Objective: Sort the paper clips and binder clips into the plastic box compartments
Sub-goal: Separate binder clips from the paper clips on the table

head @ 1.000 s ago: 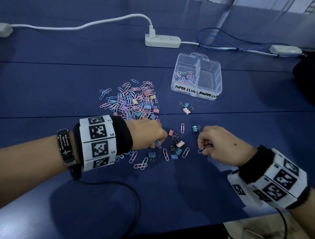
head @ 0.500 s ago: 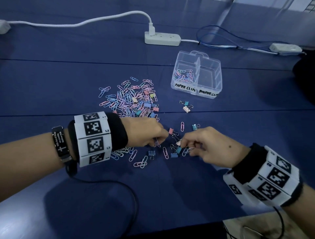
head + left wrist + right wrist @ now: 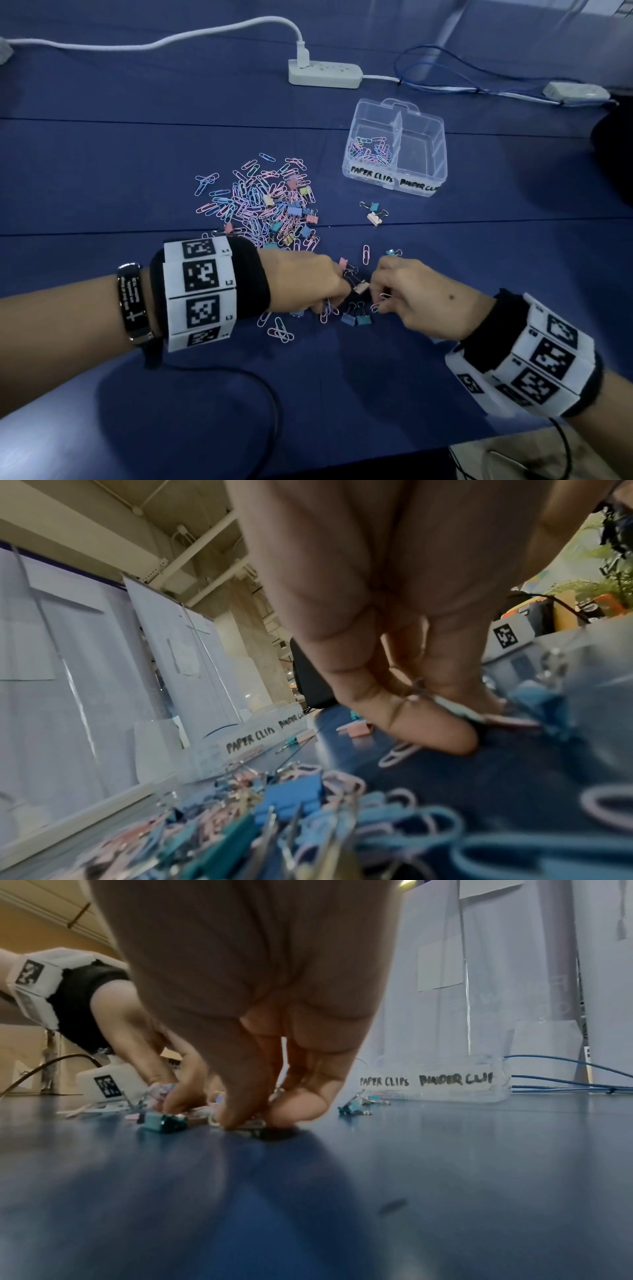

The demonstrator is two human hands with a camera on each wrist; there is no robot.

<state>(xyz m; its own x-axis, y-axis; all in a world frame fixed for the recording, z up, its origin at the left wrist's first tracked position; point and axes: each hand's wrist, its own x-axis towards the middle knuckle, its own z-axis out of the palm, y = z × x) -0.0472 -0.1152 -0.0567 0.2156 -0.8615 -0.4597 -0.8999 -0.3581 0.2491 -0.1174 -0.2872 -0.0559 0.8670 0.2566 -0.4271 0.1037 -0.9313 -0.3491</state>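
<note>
A clear plastic box point(image 3: 428, 186) labelled PAPER CLIPS and BINDER CLIPS stands at the back right. Its left compartment holds several paper clips point(image 3: 370, 150) and its right one looks bare. A pile of pastel paper clips and binder clips point(image 3: 267, 209) lies in the middle. My left hand point(image 3: 337, 294) is curled, with paper clips pinched in its fingers point(image 3: 394, 723). My right hand point(image 3: 378, 291) faces it and pinches a paper clip point(image 3: 379, 304) down at the cloth point(image 3: 260, 1122). Between the hands lies a beige binder clip point(image 3: 361, 287), with blue and teal binder clips point(image 3: 356, 318) just below.
A white power strip point(image 3: 325, 73) with its cables runs along the back, with a second adapter point(image 3: 575, 90) at the far right. Two binder clips point(image 3: 375, 213) lie in front of the box. A black cable point(image 3: 239, 373) trails from my left wrist over the blue tablecloth.
My right hand has moved left with its paper clip, close up to my left hand over the small group of binder clips. The left hand has barely shifted.
</note>
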